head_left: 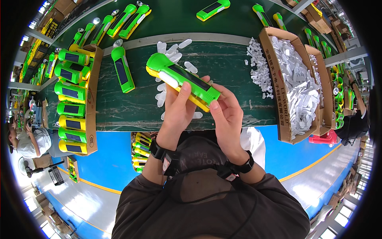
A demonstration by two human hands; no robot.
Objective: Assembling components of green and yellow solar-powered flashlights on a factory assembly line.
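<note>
A green and yellow flashlight [189, 81] with a dark solar panel is held slantwise above the bench, its wide head toward the upper left. My left hand [176, 107] grips it from below, the thumb lying just under a long white piece [169, 79] on its side. At the tail end, my right hand [227, 117] closes around the body with thumb and fingers. Loose white oval pieces [172, 51] lie on the bench behind and beneath the held flashlight. Left of it, another green flashlight [123, 71] rests on the bench top.
On the left, a cardboard box [91, 107] holds stacked flashlights. To the right stands a carton [275, 85] full of white pieces, beside a pile of small white parts [260, 65]. More flashlights [135, 21] line the green surface [175, 18] beyond. People work at both sides.
</note>
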